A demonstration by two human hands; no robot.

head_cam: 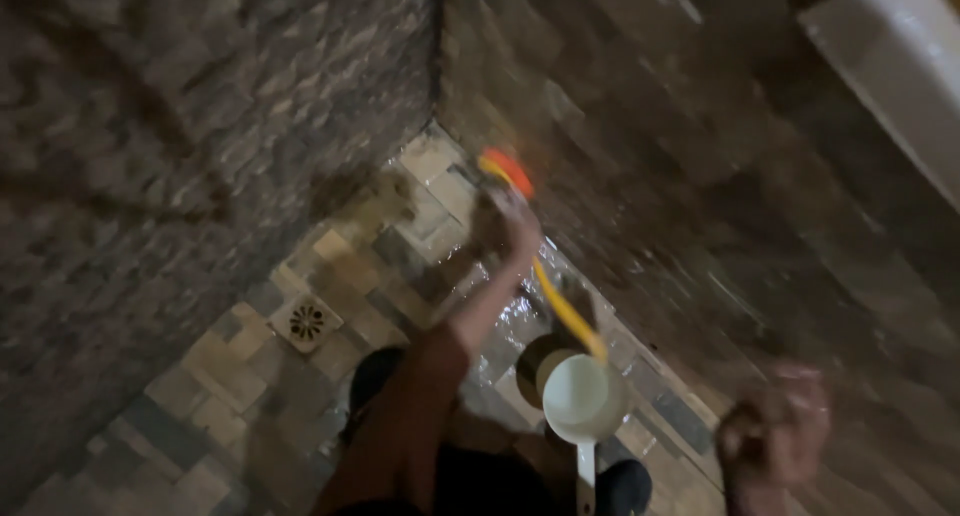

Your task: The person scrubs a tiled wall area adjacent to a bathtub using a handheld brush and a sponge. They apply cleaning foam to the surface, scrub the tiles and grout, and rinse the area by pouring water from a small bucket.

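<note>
Motion blur smears the left hand (508, 221) gripping an orange brush (507, 172).

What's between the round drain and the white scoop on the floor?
The person's left arm, holding a brush, crosses above the tiled floor between drain and scoop, seen from the head camera.

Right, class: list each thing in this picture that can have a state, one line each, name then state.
left hand: shut on brush, raised against the wall
brush: orange and yellow, long handle, head pressed to the stone wall
right hand: blurred, grip unclear
white ladle: bowl upward, contents unclear
tiled floor: wet, shiny
floor drain: grate in place
</note>
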